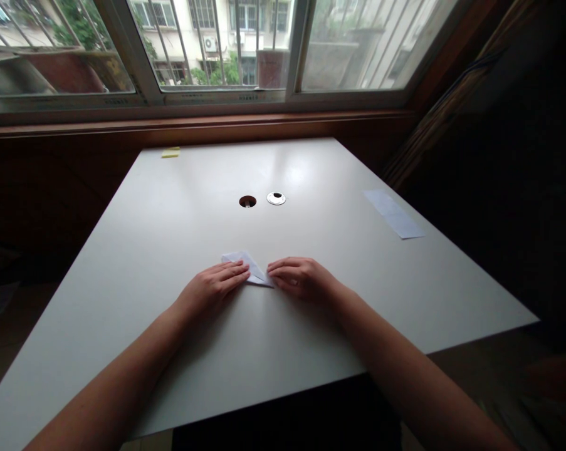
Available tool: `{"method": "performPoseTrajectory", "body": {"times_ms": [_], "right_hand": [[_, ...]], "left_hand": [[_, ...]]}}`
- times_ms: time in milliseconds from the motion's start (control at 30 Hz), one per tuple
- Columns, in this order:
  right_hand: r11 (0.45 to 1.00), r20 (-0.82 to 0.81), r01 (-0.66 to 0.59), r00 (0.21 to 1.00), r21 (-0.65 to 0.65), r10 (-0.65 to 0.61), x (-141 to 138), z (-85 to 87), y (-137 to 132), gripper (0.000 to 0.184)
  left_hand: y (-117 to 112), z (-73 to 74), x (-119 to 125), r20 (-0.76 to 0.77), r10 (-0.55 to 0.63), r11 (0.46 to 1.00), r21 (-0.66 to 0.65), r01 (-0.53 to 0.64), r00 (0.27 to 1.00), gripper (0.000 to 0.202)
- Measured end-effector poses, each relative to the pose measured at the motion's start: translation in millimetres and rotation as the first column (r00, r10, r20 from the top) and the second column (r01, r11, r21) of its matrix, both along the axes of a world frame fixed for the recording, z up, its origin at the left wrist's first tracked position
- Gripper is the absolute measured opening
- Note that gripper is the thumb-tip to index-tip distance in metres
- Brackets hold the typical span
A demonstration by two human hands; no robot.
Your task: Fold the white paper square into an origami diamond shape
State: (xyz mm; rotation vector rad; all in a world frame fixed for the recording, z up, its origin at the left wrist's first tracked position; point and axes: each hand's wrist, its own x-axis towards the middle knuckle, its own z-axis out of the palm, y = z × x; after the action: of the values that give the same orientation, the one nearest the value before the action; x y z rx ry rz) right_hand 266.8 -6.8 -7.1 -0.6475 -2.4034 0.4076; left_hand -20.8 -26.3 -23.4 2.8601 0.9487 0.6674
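A small piece of white folded paper lies on the white table, its narrow point toward the right. From the left, my left hand presses it down, fingers together over its left and lower part. My right hand is at the paper's right tip, fingers curled and pressed together, fingertips against the edge. The thumb of my right hand is mostly hidden beneath the fingers. Part of the paper is covered by my left fingers.
The white table has a round hole with a white ring-shaped cover beside it. A creased white paper sheet lies near the right edge. Yellow paper sits at the far left corner. Behind stands a barred window.
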Motion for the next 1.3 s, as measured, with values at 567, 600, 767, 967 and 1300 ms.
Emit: {"method": "performPoseTrajectory", "body": {"times_ms": [567, 600, 767, 967, 1300], "right_hand": [[0.996, 0.004, -0.075, 0.997, 0.046, 0.075, -4.5, -8.8, 5.6, 0.031], [0.995, 0.001, -0.084, 0.996, 0.045, 0.084, -5.0, -8.3, 5.5, 0.03], [0.993, 0.006, -0.107, 0.994, 0.042, 0.107, -7.4, -6.9, 3.4, 0.028], [0.991, 0.081, -0.119, 0.99, 0.053, 0.115, -8.4, -2.4, -1.9, 0.034], [0.974, 0.226, -0.166, 0.965, 0.152, 0.13, -12.4, 6.2, -5.5, 0.034]], "left_hand": [[-1.3, -1.1, 0.2, -0.039, 0.035, 0.999, 0.026, -0.034, 0.999, 0.038], [-1.7, -0.9, 0.3, -0.04, 0.041, 0.999, 0.024, -0.04, 0.998, 0.038], [-1.9, -0.6, 0.3, -0.063, 0.054, 0.998, 0.018, -0.053, 0.997, 0.04], [-0.7, -0.7, -0.9, -0.087, 0.051, 0.998, 0.028, -0.049, 0.995, 0.042], [-4.0, -2.4, -1.2, -0.091, 0.079, 0.997, 0.003, -0.079, 0.993, 0.044]]}}
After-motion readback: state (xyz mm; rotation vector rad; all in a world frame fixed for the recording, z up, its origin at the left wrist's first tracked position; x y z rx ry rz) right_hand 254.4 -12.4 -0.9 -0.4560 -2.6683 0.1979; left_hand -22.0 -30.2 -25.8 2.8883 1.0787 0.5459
